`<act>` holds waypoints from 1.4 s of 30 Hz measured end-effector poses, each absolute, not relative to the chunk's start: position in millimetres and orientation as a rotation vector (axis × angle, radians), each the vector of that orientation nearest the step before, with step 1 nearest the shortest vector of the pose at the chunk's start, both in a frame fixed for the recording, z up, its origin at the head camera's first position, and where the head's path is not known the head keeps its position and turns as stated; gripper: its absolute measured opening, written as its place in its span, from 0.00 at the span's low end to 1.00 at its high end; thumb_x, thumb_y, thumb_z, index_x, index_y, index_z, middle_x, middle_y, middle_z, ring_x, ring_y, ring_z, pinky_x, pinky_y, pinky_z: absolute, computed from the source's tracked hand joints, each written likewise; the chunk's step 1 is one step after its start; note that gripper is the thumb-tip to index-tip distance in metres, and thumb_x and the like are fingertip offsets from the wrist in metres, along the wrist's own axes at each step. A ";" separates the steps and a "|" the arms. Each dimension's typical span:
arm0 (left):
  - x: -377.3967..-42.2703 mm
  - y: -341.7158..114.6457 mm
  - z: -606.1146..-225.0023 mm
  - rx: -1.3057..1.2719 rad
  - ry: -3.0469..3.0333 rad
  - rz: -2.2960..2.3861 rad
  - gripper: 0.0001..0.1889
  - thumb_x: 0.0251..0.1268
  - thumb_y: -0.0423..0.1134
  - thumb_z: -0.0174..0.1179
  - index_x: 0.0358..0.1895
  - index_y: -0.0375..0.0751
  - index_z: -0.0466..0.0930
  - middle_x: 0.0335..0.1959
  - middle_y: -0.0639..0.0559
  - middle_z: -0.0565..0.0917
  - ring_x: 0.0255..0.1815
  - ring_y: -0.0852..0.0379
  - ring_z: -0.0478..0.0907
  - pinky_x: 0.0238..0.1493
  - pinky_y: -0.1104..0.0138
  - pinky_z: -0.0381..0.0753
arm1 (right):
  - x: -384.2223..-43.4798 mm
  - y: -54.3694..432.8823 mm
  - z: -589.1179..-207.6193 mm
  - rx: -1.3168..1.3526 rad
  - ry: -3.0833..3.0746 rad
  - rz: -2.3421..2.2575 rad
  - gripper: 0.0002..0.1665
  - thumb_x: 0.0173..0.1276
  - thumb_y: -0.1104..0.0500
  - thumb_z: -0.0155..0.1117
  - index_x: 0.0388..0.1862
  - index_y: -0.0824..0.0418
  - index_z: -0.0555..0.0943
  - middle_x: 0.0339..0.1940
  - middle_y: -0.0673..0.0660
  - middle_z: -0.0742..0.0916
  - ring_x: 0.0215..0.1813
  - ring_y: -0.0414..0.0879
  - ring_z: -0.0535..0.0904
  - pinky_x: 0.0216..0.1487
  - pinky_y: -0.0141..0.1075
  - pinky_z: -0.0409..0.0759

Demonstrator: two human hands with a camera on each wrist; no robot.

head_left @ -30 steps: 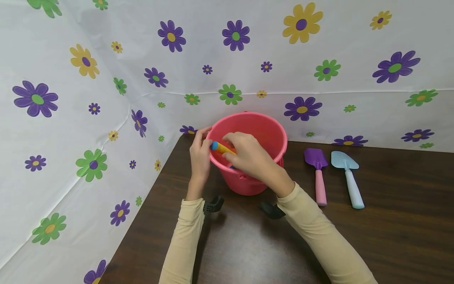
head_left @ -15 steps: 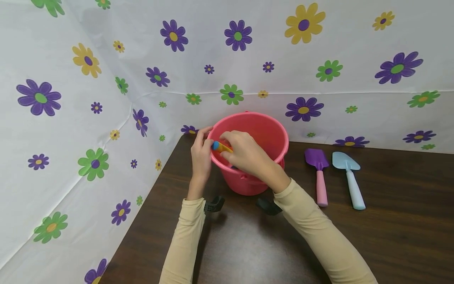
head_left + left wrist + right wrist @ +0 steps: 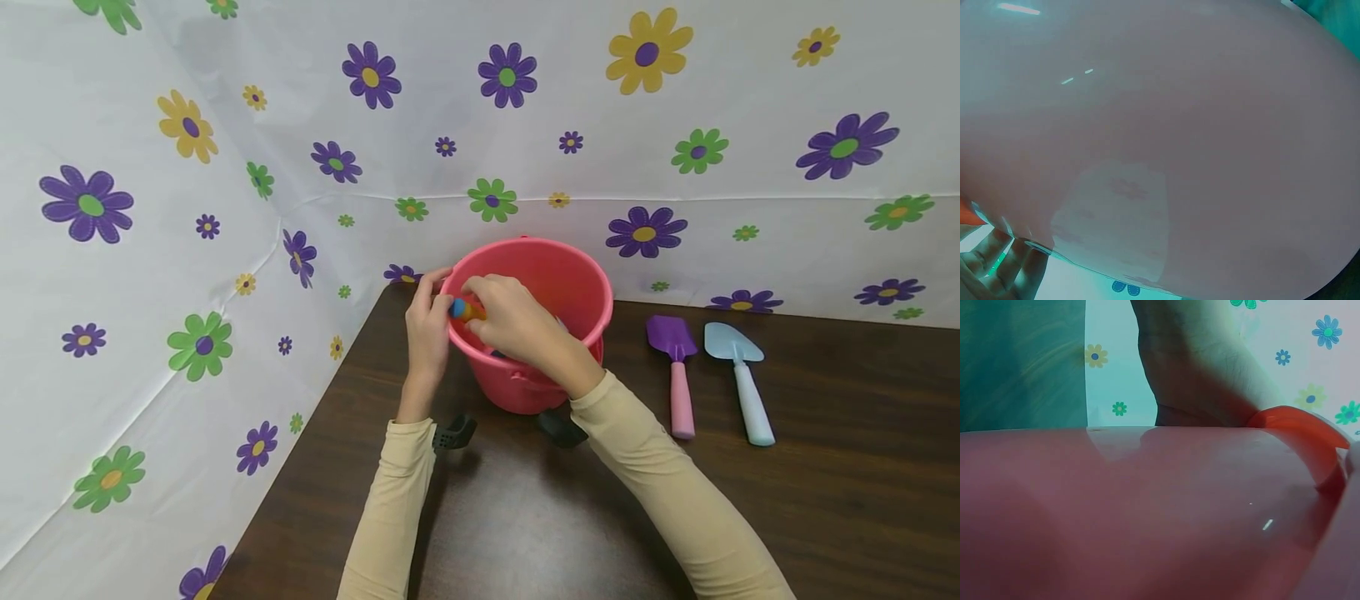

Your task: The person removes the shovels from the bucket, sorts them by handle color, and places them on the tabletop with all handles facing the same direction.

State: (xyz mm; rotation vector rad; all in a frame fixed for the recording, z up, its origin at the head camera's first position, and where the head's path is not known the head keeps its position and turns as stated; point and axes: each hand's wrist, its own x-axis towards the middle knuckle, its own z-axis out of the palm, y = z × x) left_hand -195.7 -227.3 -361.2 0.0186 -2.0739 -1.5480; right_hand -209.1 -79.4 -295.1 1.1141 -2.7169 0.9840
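A pink bucket (image 3: 517, 392) stands upright on the table, filling most of the left wrist view as a blurred pink wall (image 3: 1210, 156). My left hand (image 3: 427, 333) grips its rim at the left side, thumb near the blue tip of a yellow-orange stick-like toy (image 3: 468, 311). Reaching over the front rim, my right hand (image 3: 513, 321) is inside the bucket, its thumb and fingers around the toy's yellow part. The rest of the toy is hidden by that hand. In the right wrist view the forearm (image 3: 1191, 369) shows above the bucket's wall (image 3: 1116, 506).
To the bucket's right lie a purple trowel with a pink handle (image 3: 678, 375) and a light blue trowel (image 3: 742, 375), side by side on the dark wooden table (image 3: 510, 517). White flowered sheeting (image 3: 555, 175) rises behind and at the left. Small bluish bits show inside the bucket.
My right hand and wrist have shifted slightly left, covering more of the toy's yellow part. My left hand stays on the rim. The whole head view has drifted a little.
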 end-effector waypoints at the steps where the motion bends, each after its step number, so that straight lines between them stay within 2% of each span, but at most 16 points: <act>1: -195.9 -227.2 -361.1 0.018 -2.075 -1.547 0.22 0.70 0.39 0.50 0.64 0.37 0.78 0.54 0.42 0.84 0.45 0.46 0.81 0.43 0.68 0.83 | -209.4 -79.7 -295.1 1.115 -2.719 0.982 0.29 0.55 0.66 0.79 0.57 0.69 0.82 0.42 0.61 0.87 0.41 0.52 0.82 0.45 0.40 0.86; 4: -196.1 -227.0 -361.0 0.017 -2.077 -1.549 0.22 0.70 0.38 0.50 0.64 0.37 0.78 0.54 0.42 0.83 0.45 0.46 0.81 0.43 0.68 0.83 | -210.1 -80.5 -295.0 1.117 -2.729 0.969 0.29 0.55 0.66 0.78 0.56 0.69 0.82 0.42 0.60 0.87 0.42 0.52 0.82 0.45 0.40 0.86; 11: -196.0 -227.2 -361.2 0.024 -2.075 -1.556 0.22 0.69 0.38 0.50 0.64 0.38 0.78 0.54 0.42 0.83 0.47 0.47 0.80 0.45 0.66 0.84 | -212.6 -83.6 -294.3 1.102 -2.800 0.932 0.26 0.56 0.65 0.77 0.54 0.69 0.82 0.37 0.59 0.85 0.37 0.50 0.80 0.38 0.37 0.84; 22: -195.4 -226.9 -361.2 0.022 -2.067 -1.556 0.22 0.69 0.37 0.49 0.64 0.38 0.78 0.54 0.42 0.84 0.46 0.46 0.81 0.45 0.67 0.83 | -216.3 -89.5 -293.1 1.116 -2.880 0.864 0.24 0.55 0.65 0.79 0.51 0.68 0.81 0.36 0.59 0.85 0.37 0.51 0.81 0.41 0.37 0.86; 28: -195.0 -226.8 -360.8 0.020 -2.065 -1.557 0.22 0.70 0.37 0.49 0.64 0.37 0.78 0.54 0.42 0.83 0.45 0.46 0.81 0.45 0.67 0.83 | -216.6 -91.4 -293.5 1.139 -2.878 0.864 0.21 0.56 0.66 0.78 0.46 0.67 0.80 0.31 0.58 0.84 0.32 0.49 0.81 0.38 0.35 0.85; 31: -194.8 -227.0 -360.7 0.018 -2.062 -1.555 0.22 0.70 0.38 0.49 0.64 0.38 0.78 0.53 0.42 0.83 0.46 0.46 0.80 0.48 0.62 0.84 | -216.3 -92.9 -293.7 1.153 -2.866 0.876 0.20 0.57 0.66 0.78 0.45 0.67 0.79 0.29 0.58 0.84 0.29 0.49 0.81 0.35 0.34 0.85; 34: -194.7 -227.2 -361.0 0.006 -2.055 -1.563 0.22 0.70 0.38 0.49 0.64 0.37 0.78 0.53 0.41 0.83 0.48 0.46 0.80 0.53 0.52 0.84 | -216.0 -94.4 -293.8 1.162 -2.859 0.879 0.20 0.57 0.66 0.77 0.46 0.68 0.80 0.29 0.58 0.83 0.27 0.48 0.81 0.35 0.34 0.85; 36: -194.7 -227.1 -361.1 0.000 -2.050 -1.567 0.23 0.69 0.38 0.49 0.64 0.37 0.78 0.53 0.41 0.83 0.49 0.44 0.79 0.54 0.45 0.82 | -215.9 -95.4 -294.2 1.165 -2.860 0.869 0.20 0.57 0.66 0.77 0.46 0.69 0.80 0.28 0.58 0.83 0.27 0.48 0.80 0.35 0.34 0.85; 38: -195.0 -227.0 -361.3 -0.001 -2.048 -1.569 0.23 0.69 0.39 0.49 0.64 0.36 0.78 0.53 0.41 0.83 0.49 0.41 0.79 0.54 0.43 0.81 | -215.9 -95.8 -294.2 1.160 -2.866 0.861 0.20 0.57 0.66 0.77 0.46 0.69 0.80 0.28 0.58 0.83 0.26 0.48 0.80 0.35 0.34 0.85; 42: -195.1 -227.3 -361.7 0.007 -2.053 -1.563 0.23 0.69 0.39 0.49 0.64 0.37 0.78 0.52 0.41 0.83 0.47 0.38 0.80 0.50 0.52 0.84 | -215.2 -95.4 -294.5 1.141 -2.882 0.840 0.20 0.56 0.65 0.77 0.45 0.68 0.79 0.26 0.57 0.82 0.25 0.48 0.80 0.34 0.34 0.84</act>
